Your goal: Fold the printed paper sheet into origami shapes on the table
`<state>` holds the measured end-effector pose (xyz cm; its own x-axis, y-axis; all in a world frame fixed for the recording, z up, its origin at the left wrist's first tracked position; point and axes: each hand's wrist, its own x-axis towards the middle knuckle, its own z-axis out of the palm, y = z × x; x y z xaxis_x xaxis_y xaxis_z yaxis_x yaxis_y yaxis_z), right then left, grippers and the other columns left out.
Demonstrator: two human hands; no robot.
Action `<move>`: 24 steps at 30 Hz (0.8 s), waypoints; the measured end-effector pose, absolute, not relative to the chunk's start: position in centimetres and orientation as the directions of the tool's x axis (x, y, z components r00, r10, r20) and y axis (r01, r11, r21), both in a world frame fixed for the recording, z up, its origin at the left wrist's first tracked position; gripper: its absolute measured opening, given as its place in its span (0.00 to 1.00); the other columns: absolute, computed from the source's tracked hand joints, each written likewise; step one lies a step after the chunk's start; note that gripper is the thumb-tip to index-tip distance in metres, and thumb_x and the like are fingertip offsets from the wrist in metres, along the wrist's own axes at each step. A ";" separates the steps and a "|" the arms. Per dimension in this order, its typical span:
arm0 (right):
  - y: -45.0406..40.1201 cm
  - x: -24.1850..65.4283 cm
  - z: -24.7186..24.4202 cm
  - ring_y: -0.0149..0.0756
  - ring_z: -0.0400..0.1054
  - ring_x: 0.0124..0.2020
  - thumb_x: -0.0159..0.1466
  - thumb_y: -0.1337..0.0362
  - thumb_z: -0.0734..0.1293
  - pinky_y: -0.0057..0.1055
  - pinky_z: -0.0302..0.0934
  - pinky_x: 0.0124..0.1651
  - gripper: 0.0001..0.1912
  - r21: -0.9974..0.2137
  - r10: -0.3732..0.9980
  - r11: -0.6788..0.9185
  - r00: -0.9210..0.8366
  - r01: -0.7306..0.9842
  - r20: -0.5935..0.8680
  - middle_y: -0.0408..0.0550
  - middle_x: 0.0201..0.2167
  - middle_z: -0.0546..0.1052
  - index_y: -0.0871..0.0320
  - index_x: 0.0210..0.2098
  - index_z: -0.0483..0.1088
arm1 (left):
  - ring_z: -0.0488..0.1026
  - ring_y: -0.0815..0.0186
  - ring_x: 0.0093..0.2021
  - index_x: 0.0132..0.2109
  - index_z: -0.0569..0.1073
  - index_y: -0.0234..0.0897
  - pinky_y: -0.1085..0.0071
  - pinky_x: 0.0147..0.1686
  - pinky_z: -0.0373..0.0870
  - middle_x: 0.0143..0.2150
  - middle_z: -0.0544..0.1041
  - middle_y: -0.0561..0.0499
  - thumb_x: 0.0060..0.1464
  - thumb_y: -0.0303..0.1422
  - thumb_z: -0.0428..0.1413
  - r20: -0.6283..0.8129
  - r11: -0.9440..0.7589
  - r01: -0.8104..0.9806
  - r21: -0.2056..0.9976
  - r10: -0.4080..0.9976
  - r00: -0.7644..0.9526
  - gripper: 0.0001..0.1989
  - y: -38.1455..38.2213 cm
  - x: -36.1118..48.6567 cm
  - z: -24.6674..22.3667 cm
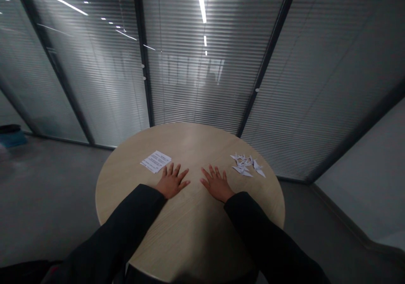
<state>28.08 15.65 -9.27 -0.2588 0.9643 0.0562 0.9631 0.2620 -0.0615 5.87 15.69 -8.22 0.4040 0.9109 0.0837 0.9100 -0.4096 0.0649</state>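
The printed paper [155,161] lies flat on the left part of the round worktop [190,136], lines of dark text facing up. On the right part, the folded white paper pieces [243,165] lie in a loose cluster, pointed in shape, some overlapping. Between the two, the left hand [171,184] rests palm down just beside the near right edge of the printed paper, its grip spread, fingers apart; whether a fingertip touches the sheet I cannot tell. The right hand [219,185] rests palm down left of the folded pieces, apart from them, its grip spread too. Dark sleeves [136,212] reach in from the near side. Beyond the worktop's far edge stand blinds [196,102] in dark frames; a blue container [12,139] sits far left on the grey floor [47,182].
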 end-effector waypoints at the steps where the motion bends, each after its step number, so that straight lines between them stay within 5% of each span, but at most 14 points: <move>1: 15.6 28.1 -9.2 0.57 0.38 0.69 0.69 0.48 0.49 0.63 0.35 0.63 0.30 -0.062 0.965 0.261 -0.257 0.963 0.055 0.58 0.69 0.46 0.50 0.68 0.46 | 0.44 0.41 0.69 0.68 0.54 0.48 0.41 0.62 0.42 0.70 0.52 0.43 0.62 0.51 0.38 0.085 -0.410 0.910 0.064 0.911 0.405 0.30 15.7 5.9 -8.2; 24: 15.5 27.9 -9.0 0.58 0.37 0.69 0.69 0.47 0.47 0.62 0.36 0.63 0.31 -0.043 0.969 0.247 -0.246 0.968 0.028 0.57 0.70 0.44 0.50 0.68 0.45 | 0.45 0.41 0.68 0.68 0.54 0.47 0.42 0.61 0.44 0.70 0.52 0.40 0.63 0.50 0.38 0.102 -0.423 0.905 0.038 0.903 0.418 0.30 15.7 5.7 -8.4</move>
<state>27.92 15.55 -8.96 -0.2461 0.9688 0.0281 0.9680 0.2471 -0.0427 5.74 15.73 -8.37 0.4177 0.9029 0.1016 0.9053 -0.4231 0.0380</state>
